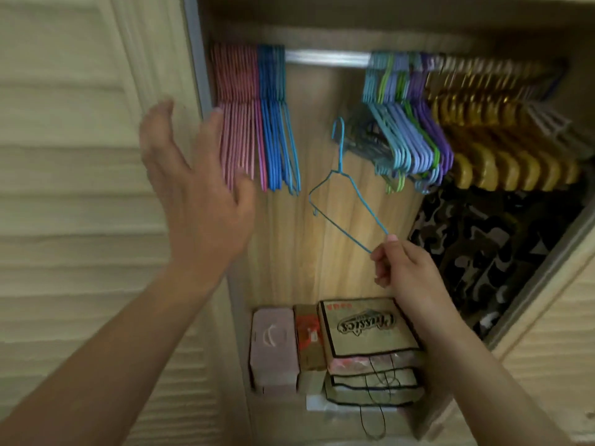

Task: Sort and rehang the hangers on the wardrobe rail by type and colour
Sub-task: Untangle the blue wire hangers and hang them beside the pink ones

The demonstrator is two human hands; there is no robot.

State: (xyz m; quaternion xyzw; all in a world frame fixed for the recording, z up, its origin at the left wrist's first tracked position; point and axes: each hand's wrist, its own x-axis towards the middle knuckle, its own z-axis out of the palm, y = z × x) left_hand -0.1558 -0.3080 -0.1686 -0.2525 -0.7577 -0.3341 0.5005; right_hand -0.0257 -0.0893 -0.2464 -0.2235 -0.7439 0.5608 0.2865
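A metal wardrobe rail [328, 57] runs across the top. At its left end hang several pink wire hangers [236, 123], then several blue wire hangers [277, 123]. My right hand [402, 268] pinches the lower corner of a single blue wire hanger [351, 188], held free below the bare middle of the rail. My left hand [196, 185] is raised with fingers spread in front of the pink group, holding nothing. Right of the gap hang mixed teal, green and purple plastic hangers [409, 130], then gold-coloured hangers [502, 143].
A slatted wardrobe door [70, 188] stands at the left. Below, on the wardrobe floor, sit a pink box [273, 346], a printed flat box [367, 326] on a stack, and a camouflage fabric [483, 252] at the right.
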